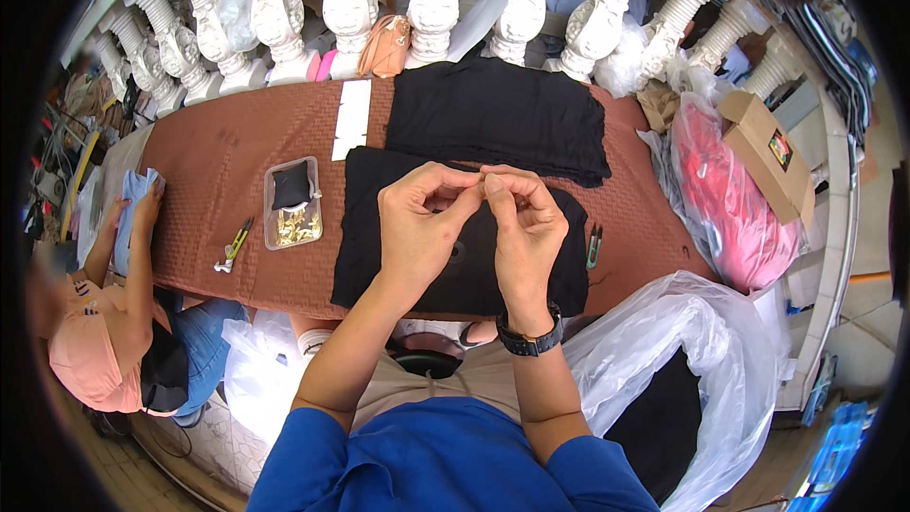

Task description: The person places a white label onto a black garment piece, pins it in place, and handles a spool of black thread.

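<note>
My left hand (424,228) and my right hand (524,232) meet fingertip to fingertip above a folded black cloth (365,237). Thumb and forefinger are pinched on both hands; whatever lies between them is too small to make out. Beyond them a second black cloth (498,114) is spread on the table. Green thread snips (593,246) rest just right of the nearer cloth. To its left stands a clear plastic tub (318,213) with a small black cushion (291,187) and small gold pieces (296,227) inside.
A brown cloth covers the table (209,171). On it lie a white strip (352,120) and a yellow-green cutter (237,242). A co-worker's hands hold light blue cloth (137,204) at left. Plastic bags (730,199), a cardboard box (773,161) and white balusters (436,9) border the table.
</note>
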A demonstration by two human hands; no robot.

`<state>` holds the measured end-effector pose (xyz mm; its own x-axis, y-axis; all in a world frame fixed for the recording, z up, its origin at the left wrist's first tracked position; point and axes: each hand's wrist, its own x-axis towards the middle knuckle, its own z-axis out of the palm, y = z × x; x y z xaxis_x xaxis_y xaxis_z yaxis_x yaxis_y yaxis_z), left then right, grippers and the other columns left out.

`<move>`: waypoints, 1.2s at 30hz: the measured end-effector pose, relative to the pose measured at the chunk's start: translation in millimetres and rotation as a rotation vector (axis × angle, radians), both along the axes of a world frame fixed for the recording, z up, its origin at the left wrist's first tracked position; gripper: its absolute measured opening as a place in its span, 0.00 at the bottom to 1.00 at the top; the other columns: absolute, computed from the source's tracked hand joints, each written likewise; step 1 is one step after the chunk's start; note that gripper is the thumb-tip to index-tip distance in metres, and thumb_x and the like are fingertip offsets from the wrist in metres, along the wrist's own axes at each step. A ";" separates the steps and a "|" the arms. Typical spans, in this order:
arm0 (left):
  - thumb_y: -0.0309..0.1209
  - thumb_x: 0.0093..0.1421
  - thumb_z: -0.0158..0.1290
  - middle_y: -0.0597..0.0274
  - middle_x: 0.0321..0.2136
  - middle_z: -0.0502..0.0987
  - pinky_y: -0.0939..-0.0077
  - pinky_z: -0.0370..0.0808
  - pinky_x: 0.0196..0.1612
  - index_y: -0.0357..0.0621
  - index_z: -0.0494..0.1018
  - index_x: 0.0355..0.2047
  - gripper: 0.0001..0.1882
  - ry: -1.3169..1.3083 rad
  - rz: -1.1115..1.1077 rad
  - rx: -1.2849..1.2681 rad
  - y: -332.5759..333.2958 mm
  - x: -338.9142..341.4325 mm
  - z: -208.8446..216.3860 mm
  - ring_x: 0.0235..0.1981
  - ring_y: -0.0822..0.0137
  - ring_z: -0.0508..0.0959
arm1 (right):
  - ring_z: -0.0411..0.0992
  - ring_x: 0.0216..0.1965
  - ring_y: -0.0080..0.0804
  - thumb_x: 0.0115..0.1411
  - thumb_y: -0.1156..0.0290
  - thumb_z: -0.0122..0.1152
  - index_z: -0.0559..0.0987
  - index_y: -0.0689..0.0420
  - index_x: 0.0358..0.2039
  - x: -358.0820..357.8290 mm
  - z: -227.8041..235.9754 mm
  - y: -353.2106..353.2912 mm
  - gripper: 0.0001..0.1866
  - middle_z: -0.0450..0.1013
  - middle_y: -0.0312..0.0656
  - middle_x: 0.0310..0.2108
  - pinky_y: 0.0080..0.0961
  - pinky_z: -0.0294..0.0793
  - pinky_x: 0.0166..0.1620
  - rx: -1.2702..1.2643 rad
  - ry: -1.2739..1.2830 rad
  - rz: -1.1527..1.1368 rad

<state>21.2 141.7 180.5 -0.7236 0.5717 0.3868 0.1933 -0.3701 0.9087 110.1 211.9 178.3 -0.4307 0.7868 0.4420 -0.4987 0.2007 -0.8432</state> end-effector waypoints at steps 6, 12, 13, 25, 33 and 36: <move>0.20 0.57 0.64 0.61 0.27 0.83 0.81 0.79 0.33 0.36 0.82 0.32 0.02 0.107 0.063 -0.016 -0.2 2.2 3.6 0.28 0.74 0.83 | 0.76 0.42 0.22 0.65 0.80 0.61 0.81 0.63 0.36 -0.1 -2.3 1.5 0.02 0.79 0.44 0.43 0.20 0.78 0.46 -0.013 0.017 0.005; 0.18 0.57 0.64 0.64 0.27 0.81 0.83 0.78 0.34 0.36 0.82 0.33 0.04 0.229 0.119 -0.014 -0.1 5.4 8.9 0.29 0.77 0.81 | 0.76 0.42 0.22 0.65 0.80 0.61 0.81 0.64 0.37 -0.1 -6.2 0.2 0.02 0.80 0.47 0.44 0.20 0.77 0.46 -0.127 0.060 0.021; 0.18 0.57 0.64 0.64 0.27 0.81 0.83 0.78 0.34 0.36 0.82 0.33 0.04 0.236 0.123 -0.011 0.1 5.6 8.9 0.29 0.77 0.81 | 0.76 0.42 0.22 0.65 0.80 0.61 0.81 0.64 0.37 0.0 -6.9 0.7 0.02 0.80 0.47 0.44 0.20 0.77 0.47 -0.126 0.051 0.019; 0.18 0.57 0.63 0.63 0.27 0.81 0.82 0.79 0.34 0.35 0.82 0.33 0.03 0.262 0.134 -0.021 0.7 6.1 9.0 0.29 0.76 0.82 | 0.77 0.43 0.24 0.66 0.80 0.60 0.81 0.64 0.38 0.2 -8.7 2.8 0.03 0.80 0.47 0.44 0.23 0.78 0.48 -0.129 0.057 0.034; 0.19 0.57 0.64 0.62 0.27 0.81 0.81 0.79 0.34 0.35 0.82 0.33 0.03 0.261 0.131 -0.035 1.4 5.6 8.2 0.29 0.75 0.82 | 0.77 0.43 0.25 0.66 0.80 0.60 0.81 0.64 0.38 0.4 -8.9 4.8 0.03 0.80 0.46 0.44 0.23 0.78 0.49 -0.115 0.047 0.042; 0.19 0.57 0.64 0.62 0.27 0.81 0.81 0.79 0.34 0.35 0.82 0.33 0.03 0.266 0.132 -0.036 1.1 5.4 8.8 0.29 0.75 0.82 | 0.77 0.43 0.24 0.66 0.80 0.60 0.81 0.64 0.38 0.5 -8.5 4.6 0.03 0.80 0.46 0.44 0.23 0.78 0.48 -0.115 0.044 0.042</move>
